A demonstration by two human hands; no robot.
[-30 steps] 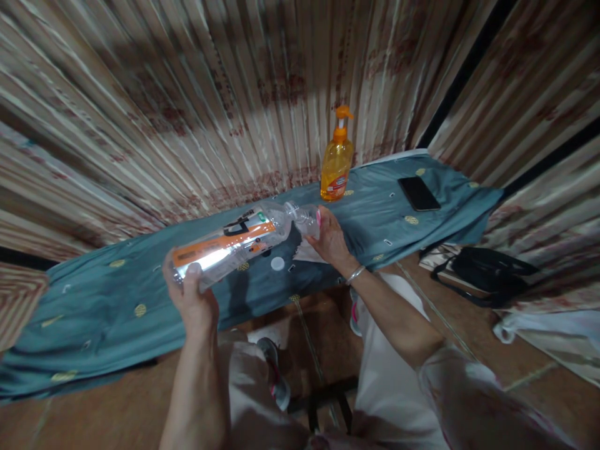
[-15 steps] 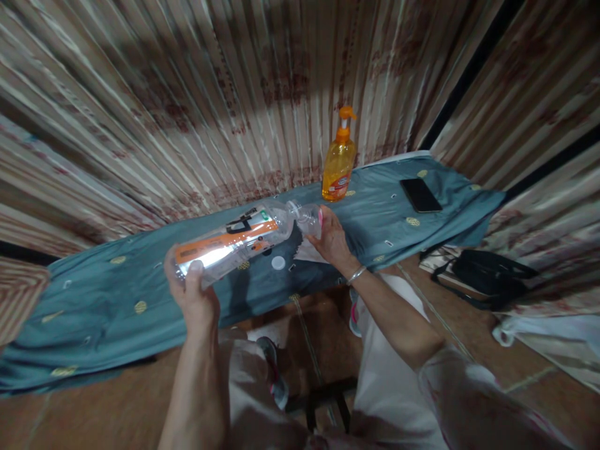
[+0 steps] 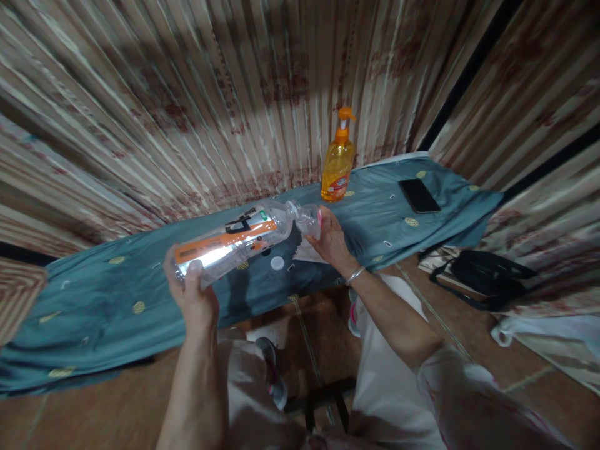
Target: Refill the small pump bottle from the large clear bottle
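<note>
My left hand [image 3: 197,290] is wrapped round the base end of a large clear plastic bottle [image 3: 225,245] with an orange and silver label. The bottle lies nearly level above the cloth, its neck pointing right and slightly up. At its mouth sits a small clear plastic bottle [image 3: 307,219], neck to neck with the large one. My right hand [image 3: 332,236] grips the small bottle by its far end, where a bit of pink shows. Whether the two necks touch or are joined, I cannot tell. Below them a round white cap [image 3: 277,263] rests on the cloth.
A teal cloth [image 3: 117,294] covers the long narrow table. An orange pump bottle [image 3: 338,165] stands at the back, with a black phone [image 3: 419,195] to its right. A black bag [image 3: 482,275] lies beyond the table's right front edge. Striped curtains [image 3: 262,94] hang behind.
Both hands keep the same hold on the two bottles. The whole view has shifted very slightly; nothing else has visibly moved.
</note>
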